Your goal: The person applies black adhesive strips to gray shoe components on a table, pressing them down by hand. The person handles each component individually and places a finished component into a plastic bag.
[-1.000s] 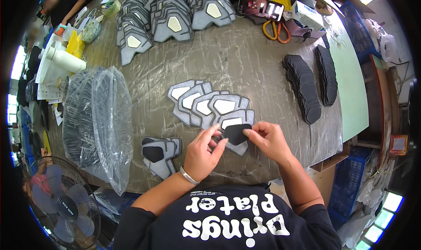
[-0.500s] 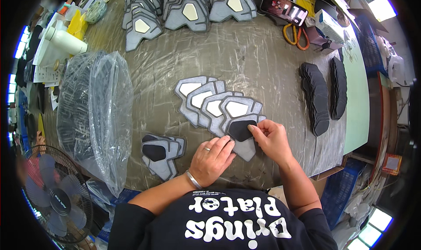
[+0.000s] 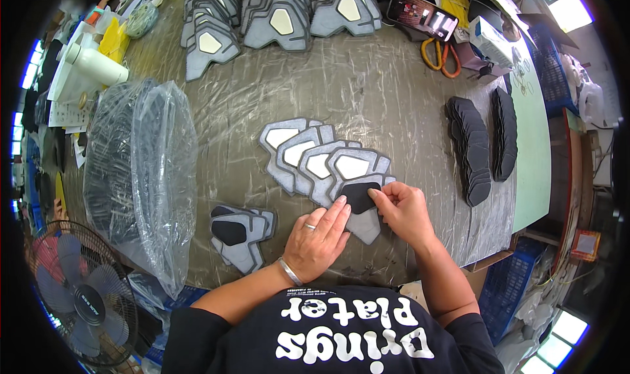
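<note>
A black patch (image 3: 360,197) with rounded corners lies over the nearest grey panel (image 3: 364,227) of an overlapping row. My right hand (image 3: 403,211) pinches the patch's right upper edge between thumb and forefinger. Stretched out flat, my left hand (image 3: 317,238) touches the patch's left edge with its fingertips. Behind it, several dark-edged grey panels (image 3: 310,139) fan out to the upper left, each showing a white patch area. To the left of my hands lies a small stack of grey panels with a black patch (image 3: 229,232) on top.
Two rows of black patches (image 3: 470,151) lie at the right. Stacks of grey panels (image 3: 279,36) line the far side. A clear plastic bag (image 3: 164,183) covers the left; beyond are a white bottle (image 3: 98,65), scissors (image 3: 441,57) and a phone (image 3: 422,14). A fan (image 3: 85,295) stands lower left.
My left fingertips have slid slightly up along the patch's left edge. The right hand keeps its pinch on the patch. The whole view has shifted slightly.
</note>
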A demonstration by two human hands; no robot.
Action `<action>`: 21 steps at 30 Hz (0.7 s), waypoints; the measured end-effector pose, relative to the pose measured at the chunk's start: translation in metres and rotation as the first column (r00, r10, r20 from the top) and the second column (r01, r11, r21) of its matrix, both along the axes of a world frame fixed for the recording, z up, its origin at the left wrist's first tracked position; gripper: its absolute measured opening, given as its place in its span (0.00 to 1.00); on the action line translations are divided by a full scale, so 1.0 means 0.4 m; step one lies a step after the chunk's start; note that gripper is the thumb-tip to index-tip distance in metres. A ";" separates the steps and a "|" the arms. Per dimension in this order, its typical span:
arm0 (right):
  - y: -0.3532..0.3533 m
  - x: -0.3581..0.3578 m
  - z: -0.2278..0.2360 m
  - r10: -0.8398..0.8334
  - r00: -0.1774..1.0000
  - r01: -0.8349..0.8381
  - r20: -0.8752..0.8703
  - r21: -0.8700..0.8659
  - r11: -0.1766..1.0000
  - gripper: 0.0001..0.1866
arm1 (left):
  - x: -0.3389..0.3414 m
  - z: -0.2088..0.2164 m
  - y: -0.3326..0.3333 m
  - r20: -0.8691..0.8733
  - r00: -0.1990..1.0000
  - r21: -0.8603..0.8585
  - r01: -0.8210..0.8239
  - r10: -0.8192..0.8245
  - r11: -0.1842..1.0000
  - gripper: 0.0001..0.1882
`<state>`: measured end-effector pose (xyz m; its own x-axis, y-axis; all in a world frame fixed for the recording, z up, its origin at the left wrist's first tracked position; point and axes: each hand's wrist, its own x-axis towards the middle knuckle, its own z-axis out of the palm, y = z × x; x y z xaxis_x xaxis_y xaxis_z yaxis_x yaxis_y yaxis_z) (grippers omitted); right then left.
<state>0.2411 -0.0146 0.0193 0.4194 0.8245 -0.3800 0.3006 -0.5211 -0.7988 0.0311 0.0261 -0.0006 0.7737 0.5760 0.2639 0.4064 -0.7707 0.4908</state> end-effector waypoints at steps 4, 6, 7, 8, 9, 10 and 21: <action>0.000 0.002 -0.010 0.016 0.999 -0.017 0.045 0.035 0.999 0.14 | 0.020 0.016 0.008 -0.042 0.999 0.024 -0.008 0.009 1.000 0.33; 0.001 -0.001 -0.009 0.019 0.997 -0.022 0.069 0.038 0.999 0.14 | 0.032 0.013 0.011 -0.088 0.995 0.004 -0.039 0.039 0.999 0.34; 0.002 -0.002 -0.008 0.026 0.995 -0.030 0.093 0.041 0.999 0.14 | 0.036 0.009 0.009 -0.089 0.995 0.004 -0.035 0.035 0.999 0.34; 0.003 -0.002 -0.007 0.021 0.996 -0.025 0.092 0.043 0.999 0.14 | 0.039 0.004 0.006 -0.096 0.994 0.054 -0.038 0.043 0.998 0.33; 0.004 -0.002 -0.006 0.046 0.992 -0.052 0.116 0.047 0.998 0.14 | 0.042 0.000 0.005 -0.102 0.993 0.103 -0.041 0.051 0.994 0.33; 0.005 -0.003 -0.004 0.070 0.988 -0.078 0.141 0.051 0.996 0.14 | 0.045 -0.001 0.007 -0.103 0.994 0.105 -0.036 0.047 0.994 0.33; -0.033 -0.018 0.000 0.126 0.755 -0.272 0.643 0.133 0.953 0.14 | 0.061 -0.011 0.017 -0.151 0.987 0.168 -0.035 0.060 0.985 0.30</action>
